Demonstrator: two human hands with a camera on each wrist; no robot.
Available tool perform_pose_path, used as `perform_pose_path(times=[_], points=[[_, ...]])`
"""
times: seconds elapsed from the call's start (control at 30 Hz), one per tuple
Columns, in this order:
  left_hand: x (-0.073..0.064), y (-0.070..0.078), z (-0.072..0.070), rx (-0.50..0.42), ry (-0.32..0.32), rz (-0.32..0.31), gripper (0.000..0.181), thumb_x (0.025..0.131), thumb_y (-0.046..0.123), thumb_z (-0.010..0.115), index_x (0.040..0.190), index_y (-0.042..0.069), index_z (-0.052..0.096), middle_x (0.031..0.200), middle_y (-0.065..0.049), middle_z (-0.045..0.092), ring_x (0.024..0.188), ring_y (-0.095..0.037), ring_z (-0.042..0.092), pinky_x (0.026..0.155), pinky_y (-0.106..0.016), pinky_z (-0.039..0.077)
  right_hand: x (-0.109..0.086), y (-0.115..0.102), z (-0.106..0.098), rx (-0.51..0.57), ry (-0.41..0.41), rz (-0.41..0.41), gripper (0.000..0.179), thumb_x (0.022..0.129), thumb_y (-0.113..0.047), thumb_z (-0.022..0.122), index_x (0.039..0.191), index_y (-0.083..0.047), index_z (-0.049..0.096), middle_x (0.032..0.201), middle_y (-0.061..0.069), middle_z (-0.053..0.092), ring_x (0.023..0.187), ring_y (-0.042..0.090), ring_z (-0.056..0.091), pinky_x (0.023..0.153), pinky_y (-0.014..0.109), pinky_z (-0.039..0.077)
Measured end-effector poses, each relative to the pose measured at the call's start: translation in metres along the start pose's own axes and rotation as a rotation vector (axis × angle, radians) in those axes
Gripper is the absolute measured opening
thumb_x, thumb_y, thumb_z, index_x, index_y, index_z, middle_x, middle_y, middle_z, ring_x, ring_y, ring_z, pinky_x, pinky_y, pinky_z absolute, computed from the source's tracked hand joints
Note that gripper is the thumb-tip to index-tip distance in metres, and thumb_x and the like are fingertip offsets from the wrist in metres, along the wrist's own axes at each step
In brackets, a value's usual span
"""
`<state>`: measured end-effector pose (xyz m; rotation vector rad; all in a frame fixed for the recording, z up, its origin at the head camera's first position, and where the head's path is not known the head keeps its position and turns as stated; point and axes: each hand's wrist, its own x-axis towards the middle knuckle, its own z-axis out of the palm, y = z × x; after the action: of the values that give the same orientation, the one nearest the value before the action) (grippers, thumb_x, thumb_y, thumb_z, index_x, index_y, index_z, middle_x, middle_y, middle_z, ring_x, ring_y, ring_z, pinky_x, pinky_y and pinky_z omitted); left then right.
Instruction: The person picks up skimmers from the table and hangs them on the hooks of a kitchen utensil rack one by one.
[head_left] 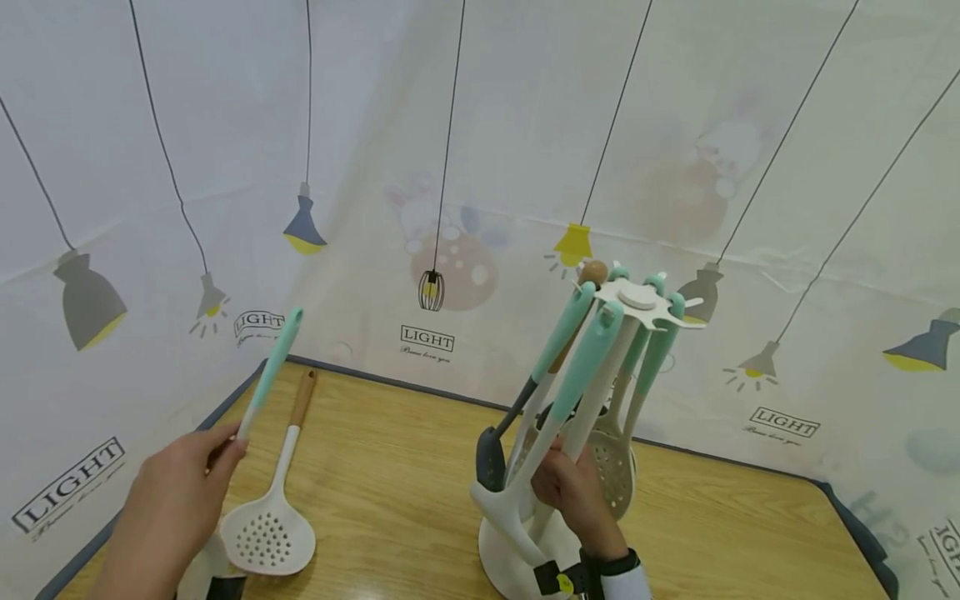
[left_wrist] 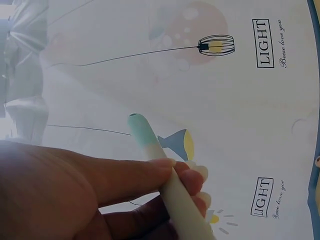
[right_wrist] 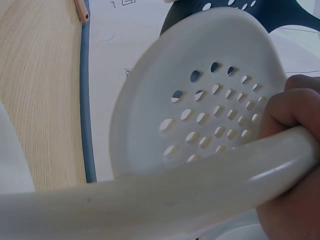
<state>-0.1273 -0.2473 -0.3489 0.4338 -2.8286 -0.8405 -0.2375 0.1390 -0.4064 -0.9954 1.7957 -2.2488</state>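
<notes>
My left hand (head_left: 176, 492) pinches a utensil by its white handle with a mint end (head_left: 272, 371), held tilted upward. Its lower end is mostly hidden behind the hand, so I cannot tell its kind. On the right stands a white utensil stand (head_left: 498, 554), and my right hand (head_left: 576, 492) grips its white post. Several kitchen tools hang around it, among them a dark grey spoon-like tool (head_left: 491, 460) and a cream skimmer (head_left: 613, 475). In the right wrist view, a white perforated skimmer (right_wrist: 135, 115) hangs close to the curled fingers.
A white skimmer with a wooden handle (head_left: 270, 533) lies on the wooden table (head_left: 390, 500) beside the left hand. Behind it hangs a pale cloth (head_left: 360, 275) printed with lamps. A dark blue edge (head_left: 420, 392) borders the tabletop.
</notes>
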Motion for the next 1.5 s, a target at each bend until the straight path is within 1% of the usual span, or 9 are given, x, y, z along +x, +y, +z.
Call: perform_pose_path(times=[0.23, 0.4, 0.53, 0.67, 0.8, 1.03, 1.13, 1.4, 1.5], points=[[-0.008, 0.007, -0.002, -0.004, 0.050, 0.047, 0.047, 0.100, 0.029, 0.050, 0.131, -0.006, 0.054, 0.093, -0.007, 0.066, 0.070, -0.021, 0.049, 0.056, -0.031, 0.036, -0.001, -0.001, 0.001, -0.006, 0.019, 0.034, 0.028, 0.097, -0.011, 0.044, 0.071, -0.009, 0.035, 0.053, 0.000, 0.030, 0.043, 0.018, 0.024, 0.038, 0.033, 0.022], [-0.012, 0.011, 0.000, -0.016, 0.075, 0.080, 0.046, 0.099, 0.029, 0.052, 0.131, -0.005, 0.055, 0.098, -0.008, 0.067, 0.080, -0.023, 0.059, 0.061, -0.036, 0.045, -0.002, -0.001, 0.001, -0.006, 0.020, 0.047, 0.026, 0.095, -0.009, 0.045, 0.071, -0.009, 0.035, 0.053, -0.001, 0.030, 0.044, 0.017, 0.024, 0.039, 0.033, 0.022], [-0.017, 0.017, 0.006, -0.056, 0.113, 0.134, 0.044, 0.098, 0.028, 0.054, 0.130, -0.002, 0.058, 0.101, -0.009, 0.068, 0.088, -0.027, 0.064, 0.067, -0.040, 0.050, -0.003, 0.000, -0.001, -0.004, 0.020, 0.050, 0.025, 0.095, -0.008, 0.044, 0.072, -0.009, 0.035, 0.054, 0.000, 0.029, 0.044, 0.017, 0.024, 0.040, 0.033, 0.022], [-0.021, 0.026, 0.012, -0.106, 0.159, 0.214, 0.040, 0.097, 0.030, 0.056, 0.126, 0.005, 0.063, 0.100, -0.004, 0.068, 0.085, -0.020, 0.063, 0.066, -0.032, 0.050, -0.002, 0.000, -0.002, 0.001, 0.010, 0.041, 0.026, 0.095, -0.007, 0.044, 0.071, -0.009, 0.034, 0.053, 0.000, 0.028, 0.043, 0.018, 0.023, 0.039, 0.034, 0.021], [-0.024, 0.035, 0.015, -0.140, 0.162, 0.272, 0.036, 0.096, 0.029, 0.058, 0.124, 0.007, 0.066, 0.097, 0.003, 0.067, 0.083, -0.013, 0.059, 0.065, -0.026, 0.048, -0.002, 0.000, -0.002, 0.004, 0.008, 0.043, 0.025, 0.094, -0.006, 0.044, 0.071, -0.009, 0.033, 0.054, 0.000, 0.028, 0.043, 0.018, 0.022, 0.039, 0.034, 0.021], [-0.029, 0.049, 0.024, -0.174, 0.214, 0.369, 0.029, 0.094, 0.023, 0.061, 0.120, 0.011, 0.068, 0.090, 0.011, 0.064, 0.080, -0.004, 0.058, 0.065, -0.022, 0.049, -0.001, -0.002, -0.002, 0.015, -0.001, 0.036, 0.025, 0.094, -0.004, 0.043, 0.071, -0.008, 0.034, 0.054, 0.001, 0.028, 0.043, 0.019, 0.023, 0.039, 0.034, 0.022], [-0.030, 0.055, 0.028, -0.200, 0.220, 0.403, 0.026, 0.093, 0.022, 0.062, 0.117, 0.015, 0.070, 0.086, 0.015, 0.061, 0.078, 0.000, 0.056, 0.063, -0.021, 0.048, -0.001, -0.003, -0.002, 0.034, -0.026, 0.026, 0.026, 0.093, -0.001, 0.041, 0.069, -0.008, 0.033, 0.052, 0.002, 0.028, 0.042, 0.019, 0.023, 0.038, 0.033, 0.022], [-0.034, 0.065, 0.041, -0.308, 0.291, 0.549, 0.023, 0.089, 0.014, 0.066, 0.111, 0.018, 0.071, 0.084, 0.022, 0.057, 0.076, 0.003, 0.054, 0.056, -0.020, 0.043, 0.000, -0.002, -0.005, 0.081, -0.132, -0.074, 0.028, 0.089, 0.007, 0.035, 0.065, -0.007, 0.035, 0.051, 0.005, 0.027, 0.041, 0.021, 0.022, 0.037, 0.031, 0.023], [-0.036, 0.069, 0.045, -0.333, 0.291, 0.575, 0.024, 0.088, 0.013, 0.067, 0.111, 0.019, 0.071, 0.085, 0.023, 0.056, 0.075, 0.004, 0.052, 0.054, -0.019, 0.041, -0.001, -0.001, -0.006, 0.114, -0.153, -0.084, 0.024, 0.087, 0.008, 0.034, 0.068, -0.005, 0.035, 0.053, 0.004, 0.028, 0.042, 0.021, 0.022, 0.038, 0.031, 0.023]])
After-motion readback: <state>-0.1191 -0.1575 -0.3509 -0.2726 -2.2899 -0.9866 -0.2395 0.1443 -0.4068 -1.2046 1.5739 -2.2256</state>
